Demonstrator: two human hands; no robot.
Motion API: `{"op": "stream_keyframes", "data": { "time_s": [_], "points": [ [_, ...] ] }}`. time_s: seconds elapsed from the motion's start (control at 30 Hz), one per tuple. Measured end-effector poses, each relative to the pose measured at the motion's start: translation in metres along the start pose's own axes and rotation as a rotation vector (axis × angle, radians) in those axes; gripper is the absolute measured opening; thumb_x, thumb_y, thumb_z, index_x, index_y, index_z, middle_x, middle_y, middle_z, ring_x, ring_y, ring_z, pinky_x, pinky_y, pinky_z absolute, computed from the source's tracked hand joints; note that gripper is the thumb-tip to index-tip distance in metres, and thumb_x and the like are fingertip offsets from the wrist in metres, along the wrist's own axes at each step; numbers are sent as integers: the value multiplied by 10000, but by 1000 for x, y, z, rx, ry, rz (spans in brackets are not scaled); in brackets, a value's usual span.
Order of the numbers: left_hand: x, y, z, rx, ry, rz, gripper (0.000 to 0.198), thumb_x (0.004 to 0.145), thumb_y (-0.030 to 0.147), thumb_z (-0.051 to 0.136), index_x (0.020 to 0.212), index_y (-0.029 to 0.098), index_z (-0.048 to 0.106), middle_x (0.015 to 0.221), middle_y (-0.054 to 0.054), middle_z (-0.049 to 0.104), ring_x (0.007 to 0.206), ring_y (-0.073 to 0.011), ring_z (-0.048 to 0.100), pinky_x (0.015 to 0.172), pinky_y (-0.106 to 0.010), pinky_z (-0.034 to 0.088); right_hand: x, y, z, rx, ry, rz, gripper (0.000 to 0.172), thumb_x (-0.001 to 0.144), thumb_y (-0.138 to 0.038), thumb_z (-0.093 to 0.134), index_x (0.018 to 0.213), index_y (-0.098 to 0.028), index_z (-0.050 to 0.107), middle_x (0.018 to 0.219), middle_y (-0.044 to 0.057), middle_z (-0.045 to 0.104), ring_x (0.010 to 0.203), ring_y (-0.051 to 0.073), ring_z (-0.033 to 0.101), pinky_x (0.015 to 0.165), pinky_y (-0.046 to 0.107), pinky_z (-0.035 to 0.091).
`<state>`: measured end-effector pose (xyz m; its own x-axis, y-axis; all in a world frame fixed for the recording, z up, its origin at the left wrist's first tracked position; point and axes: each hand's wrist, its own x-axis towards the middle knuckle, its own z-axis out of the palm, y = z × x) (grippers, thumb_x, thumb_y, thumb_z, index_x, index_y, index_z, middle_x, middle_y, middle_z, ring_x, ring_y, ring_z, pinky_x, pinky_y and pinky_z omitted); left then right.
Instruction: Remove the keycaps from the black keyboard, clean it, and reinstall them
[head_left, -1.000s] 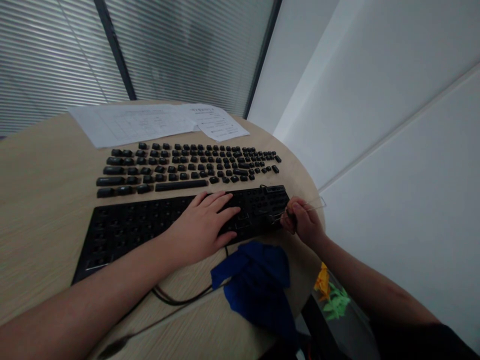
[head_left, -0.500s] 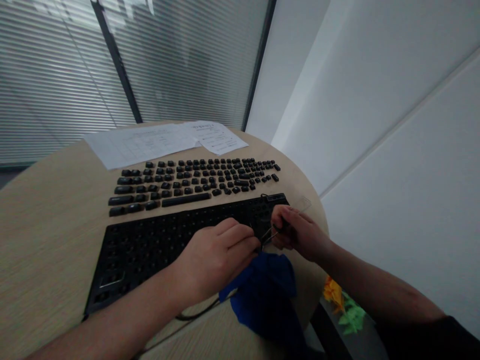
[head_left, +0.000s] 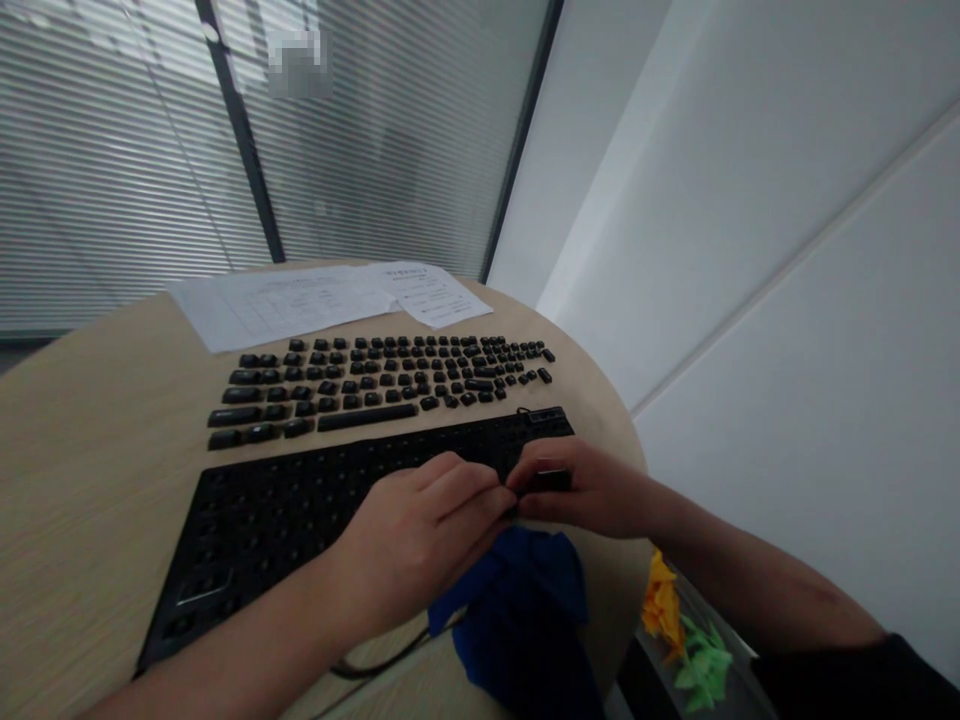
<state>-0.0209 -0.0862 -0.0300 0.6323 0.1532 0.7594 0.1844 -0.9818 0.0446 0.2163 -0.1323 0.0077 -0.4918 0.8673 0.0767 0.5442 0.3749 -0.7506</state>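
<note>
My left hand [head_left: 424,530] is closed in a pinch over the right part of a black keyboard [head_left: 300,500], whose keycaps are mostly off. A small dark piece, apparently a keycap [head_left: 512,490], shows between its fingertips, mostly hidden. My right hand [head_left: 581,485] reaches in from the right, thumb and fingers bent together and meeting the left fingertips at that piece. The wire puller seen earlier in the right hand cannot be made out now. Just below both hands lies a blue cloth-like bundle [head_left: 517,600] at the table edge.
Several rows of loose black keycaps [head_left: 367,415] lie beyond the keyboard. Printed papers [head_left: 300,300] rest at the far side of the round wooden table [head_left: 97,420]. A cable [head_left: 382,662] runs by the near edge. Orange and green crumpled pieces [head_left: 664,610] lie below, beside a white wall [head_left: 787,250].
My right hand has come left to meet the left fingertips, and its wire puller has gone from sight. The left hand stays about the same. The view has tilted up slightly.
</note>
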Motion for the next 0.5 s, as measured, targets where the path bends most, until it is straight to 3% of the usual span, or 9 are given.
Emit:
{"op": "stream_keyframes", "data": {
  "time_s": [0.1, 0.2, 0.27, 0.37, 0.5],
  "points": [
    [-1, -2, 1, 21, -34, -44, 203, 1034, 243, 546, 1177, 168, 670, 993, -70, 738, 833, -181, 697, 687, -286, 610, 10, 18, -16, -96, -1, 1, 213, 947, -395, 707, 1030, -217, 789, 903, 35, 750, 821, 178, 677, 756, 292, 505],
    [-3, -7, 3, 83, -122, -146, 285, 1024, 295, 552, 1252, 160, 660, 1013, -88, 744, 868, -214, 720, 689, -314, 611, 28, 54, -41, -384, 194, 110, 214, 947, -362, 697, 1066, -220, 805, 877, 45, 762, 795, 192, 672, 733, 300, 484],
    [-5, -11, 5, 124, -222, -210, 243, 994, 276, 593, 1191, 178, 695, 945, -65, 744, 811, -215, 724, 645, -307, 589, 43, 82, -55, -602, 292, 193, 201, 942, -334, 700, 1050, -215, 822, 945, 76, 788, 882, 224, 693, 805, 325, 487],
    [-6, -15, 5, 143, -352, -268, 158, 963, 253, 629, 1065, 202, 738, 862, -36, 736, 757, -214, 727, 611, -300, 556, 63, 116, -64, -700, 259, 300, 233, 963, -323, 671, 1090, -209, 830, 1046, 96, 814, 973, 255, 723, 846, 332, 499],
    [-4, -17, 4, 132, -426, -299, 136, 961, 253, 623, 985, 218, 752, 808, -19, 726, 730, -212, 725, 587, -295, 521, 77, 139, -60, -705, 194, 336, 289, 979, -328, 640, 1147, -182, 824, 1163, 116, 805, 1065, 284, 736, 895, 347, 518]
  ]
}}
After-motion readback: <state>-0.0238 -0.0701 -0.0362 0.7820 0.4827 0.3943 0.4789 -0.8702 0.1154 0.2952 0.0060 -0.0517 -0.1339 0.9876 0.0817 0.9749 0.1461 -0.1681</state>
